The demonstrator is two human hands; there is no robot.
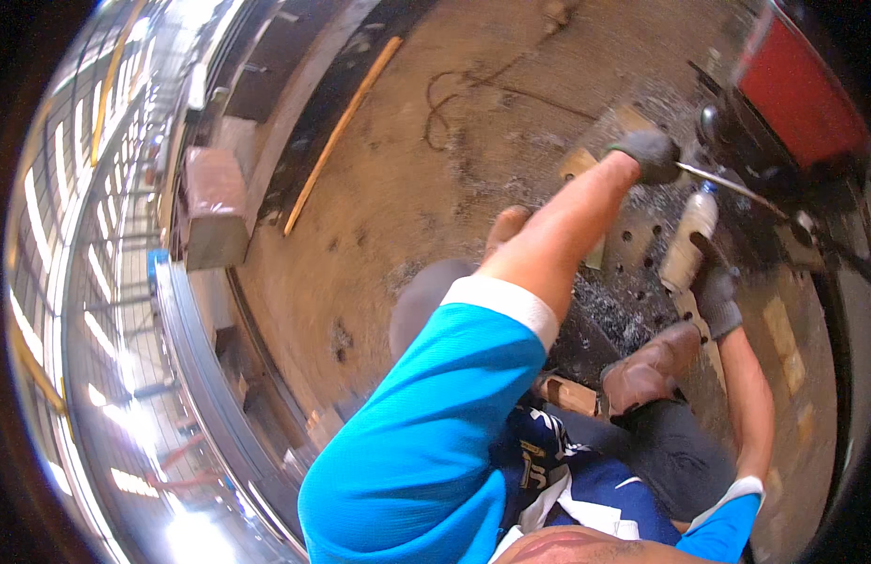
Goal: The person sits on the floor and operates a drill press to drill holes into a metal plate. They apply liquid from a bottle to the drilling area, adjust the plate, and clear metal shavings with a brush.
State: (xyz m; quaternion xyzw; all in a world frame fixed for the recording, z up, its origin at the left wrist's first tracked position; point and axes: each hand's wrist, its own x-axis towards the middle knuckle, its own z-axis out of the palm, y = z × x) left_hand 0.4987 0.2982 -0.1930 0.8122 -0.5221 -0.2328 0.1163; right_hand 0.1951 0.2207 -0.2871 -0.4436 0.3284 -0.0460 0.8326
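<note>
Your left hand (650,155), gloved in dark grey, is reaching forward at full stretch; its grip is closed narrow, holding one end of a thin metal rod (731,183). The rod is slanting right and slightly toward you, its far end lying near dark machinery (750,132) below a red panel (802,89); contact there: cannot tell. Your right hand (715,293), also gloved, is gripping a translucent plastic bottle (687,240) from the right side, the grip being as wide as the bottle's body. The bottle is tilting, its blue cap (708,187) pointing away from you, just beside the rod; touching or apart: cannot tell. Below, dark debris (600,305) is covering part of the brown floor (360,235). A brown boot (653,367) is resting near your right hand. Farther left, an orange-brown stick (342,136) is lying.
</note>
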